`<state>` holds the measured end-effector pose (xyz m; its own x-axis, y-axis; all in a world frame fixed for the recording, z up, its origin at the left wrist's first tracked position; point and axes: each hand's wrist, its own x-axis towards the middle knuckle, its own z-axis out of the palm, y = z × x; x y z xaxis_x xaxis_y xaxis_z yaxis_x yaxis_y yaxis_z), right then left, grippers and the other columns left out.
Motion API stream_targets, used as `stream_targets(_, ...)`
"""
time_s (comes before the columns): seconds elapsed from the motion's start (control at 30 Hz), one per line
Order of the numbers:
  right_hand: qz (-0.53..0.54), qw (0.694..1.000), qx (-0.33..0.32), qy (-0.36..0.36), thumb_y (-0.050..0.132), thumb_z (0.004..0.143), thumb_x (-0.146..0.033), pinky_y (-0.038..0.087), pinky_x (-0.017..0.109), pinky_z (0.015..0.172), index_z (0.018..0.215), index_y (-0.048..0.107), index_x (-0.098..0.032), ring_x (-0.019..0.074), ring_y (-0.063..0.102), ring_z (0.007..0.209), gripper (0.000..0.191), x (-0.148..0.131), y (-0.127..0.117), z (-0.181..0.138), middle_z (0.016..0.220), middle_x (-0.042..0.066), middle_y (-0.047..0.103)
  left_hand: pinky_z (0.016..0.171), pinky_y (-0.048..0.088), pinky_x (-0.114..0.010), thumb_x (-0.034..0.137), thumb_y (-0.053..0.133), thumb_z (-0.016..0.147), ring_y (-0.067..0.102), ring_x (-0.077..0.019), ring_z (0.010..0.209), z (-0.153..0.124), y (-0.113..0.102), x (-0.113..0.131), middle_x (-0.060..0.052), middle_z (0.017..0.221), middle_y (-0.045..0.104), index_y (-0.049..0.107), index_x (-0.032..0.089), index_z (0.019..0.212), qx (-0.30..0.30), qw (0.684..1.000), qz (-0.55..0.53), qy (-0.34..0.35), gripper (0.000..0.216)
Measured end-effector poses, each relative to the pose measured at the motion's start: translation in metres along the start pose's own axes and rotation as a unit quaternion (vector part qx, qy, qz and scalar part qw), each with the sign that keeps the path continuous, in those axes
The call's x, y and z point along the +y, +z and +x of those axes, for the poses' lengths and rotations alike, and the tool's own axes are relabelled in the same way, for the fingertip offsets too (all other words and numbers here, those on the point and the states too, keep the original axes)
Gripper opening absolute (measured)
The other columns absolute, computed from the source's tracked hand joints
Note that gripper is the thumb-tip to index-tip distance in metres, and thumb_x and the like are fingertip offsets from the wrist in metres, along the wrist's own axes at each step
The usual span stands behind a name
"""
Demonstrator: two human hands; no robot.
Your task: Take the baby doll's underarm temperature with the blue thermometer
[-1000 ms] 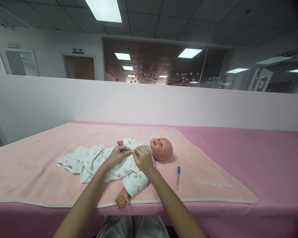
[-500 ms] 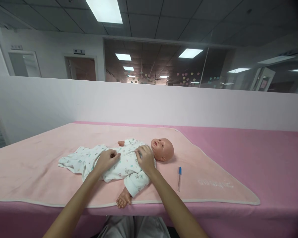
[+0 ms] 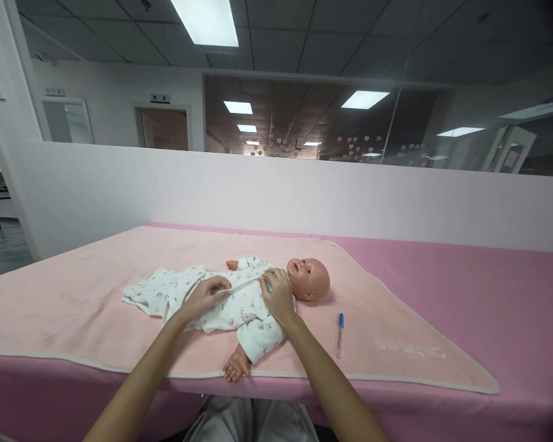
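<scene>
A baby doll lies on its back on a light pink blanket, head to the right. It wears a white printed romper. My left hand rests on the doll's belly, fingers curled and pinching the romper's front edge. My right hand presses on the doll's chest just below the chin, fingers closed on the fabric near the collar. One bare doll hand sticks out of a sleeve toward the table's near edge.
A blue-capped pen lies on the blanket right of the doll. The blanket covers a darker pink table. A white partition wall runs behind the table, with glass-walled offices beyond.
My left hand slid from the doll's chest down to its belly. My right hand stayed near the collar. The view shifted slightly to the left.
</scene>
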<state>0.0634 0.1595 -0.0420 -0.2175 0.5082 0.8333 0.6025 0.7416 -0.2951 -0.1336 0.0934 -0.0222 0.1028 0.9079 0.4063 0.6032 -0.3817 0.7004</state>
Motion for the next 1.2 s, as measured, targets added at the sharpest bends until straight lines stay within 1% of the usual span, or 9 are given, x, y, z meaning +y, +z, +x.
stream_targets(0.23, -0.002, 1.000, -0.010, 0.005, 0.044, 0.080, -0.017, 0.035, 0.028, 0.073, 0.075, 0.055, -0.019, 0.0159, 0.046, 0.080, 0.012, -0.0014, -0.0005, 0.0004, 0.079, 0.003, 0.056, 0.070, 0.041, -0.026, 0.035, 0.047, 0.072, 0.053, -0.0171, 0.078, 0.0004, 0.0017, -0.0006, -0.003, 0.084, 0.058, 0.055, 0.018, 0.076, 0.001, 1.000, -0.002, 0.025, 0.019)
stream_targets(0.43, 0.005, 1.000, -0.013, 0.006, 0.044, 0.080, -0.016, 0.034, 0.027, 0.072, 0.075, 0.054, -0.019, 0.0158, 0.046, 0.080, 0.012, -0.0003, 0.0004, 0.0002, 0.079, 0.002, 0.057, 0.058, 0.039, -0.022, 0.039, 0.041, 0.076, 0.050, -0.0141, 0.067, -0.0011, 0.0030, 0.0000, 0.000, 0.072, 0.055, 0.053, 0.018, 0.078, -0.002, 1.000, -0.011, -0.004, 0.023)
stream_targets(0.6, 0.009, 1.000, -0.014, 0.009, 0.043, 0.080, -0.015, 0.034, 0.027, 0.071, 0.074, 0.054, -0.018, 0.0154, 0.046, 0.079, 0.012, -0.0005, 0.0001, 0.0004, 0.078, 0.002, 0.056, 0.058, 0.037, -0.023, 0.039, 0.037, 0.078, 0.049, -0.0141, 0.064, -0.0010, 0.0072, -0.0010, 0.003, 0.067, 0.054, 0.051, 0.020, 0.078, 0.034, 0.998, 0.057, -0.011, 0.024)
stream_targets(0.67, 0.007, 1.000, -0.014, 0.010, 0.043, 0.080, -0.016, 0.034, 0.027, 0.071, 0.073, 0.054, -0.018, 0.0155, 0.046, 0.078, 0.013, -0.0006, 0.0002, 0.0005, 0.077, 0.002, 0.056, 0.061, 0.038, -0.025, 0.038, 0.037, 0.079, 0.051, -0.0149, 0.065, -0.0009, 0.0088, 0.0004, 0.002, 0.069, 0.056, 0.052, 0.021, 0.079, 0.045, 0.996, 0.083, -0.006, 0.023)
stream_targets(0.77, 0.002, 1.000, -0.014, 0.011, 0.043, 0.080, -0.016, 0.034, 0.027, 0.070, 0.073, 0.054, -0.018, 0.0155, 0.046, 0.077, 0.013, -0.0005, 0.0002, 0.0005, 0.076, 0.002, 0.056, 0.067, 0.039, -0.026, 0.037, 0.038, 0.078, 0.054, -0.0166, 0.071, -0.0010, 0.0094, 0.0035, 0.000, 0.075, 0.061, 0.055, 0.021, 0.080, 0.054, 0.994, 0.095, 0.009, 0.024)
stream_targets(1.0, -0.007, 1.000, -0.005, 0.011, 0.042, 0.080, -0.017, 0.034, 0.027, 0.069, 0.072, 0.053, -0.018, 0.0154, 0.046, 0.077, 0.013, -0.0013, -0.0019, -0.0002, 0.076, 0.002, 0.056, 0.074, 0.042, -0.027, 0.040, 0.052, 0.069, 0.056, -0.0207, 0.086, -0.0010, 0.0057, 0.0034, -0.002, 0.092, 0.065, 0.062, 0.022, 0.086, 0.037, 0.998, 0.048, -0.002, 0.027)
stream_targets(1.07, -0.007, 1.000, -0.002, 0.009, 0.042, 0.079, -0.016, 0.034, 0.027, 0.068, 0.073, 0.053, -0.018, 0.0153, 0.046, 0.076, 0.013, -0.0018, -0.0022, -0.0001, 0.075, 0.002, 0.056, 0.076, 0.042, -0.029, 0.043, 0.050, 0.070, 0.056, -0.0217, 0.088, -0.0008, 0.0061, 0.0022, -0.003, 0.093, 0.065, 0.063, 0.023, 0.087, 0.041, 0.998, 0.053, 0.000, 0.029)
stream_targets(1.2, -0.006, 1.000, 0.004, 0.008, 0.043, 0.079, -0.015, 0.034, 0.026, 0.068, 0.073, 0.054, -0.018, 0.0150, 0.047, 0.076, 0.013, -0.0030, -0.0026, 0.0001, 0.075, 0.002, 0.056, 0.075, 0.042, -0.030, 0.045, 0.043, 0.076, 0.057, -0.0224, 0.088, 0.0002, 0.0089, -0.0009, -0.003, 0.092, 0.066, 0.065, 0.025, 0.087, 0.057, 0.992, 0.107, 0.016, 0.032)
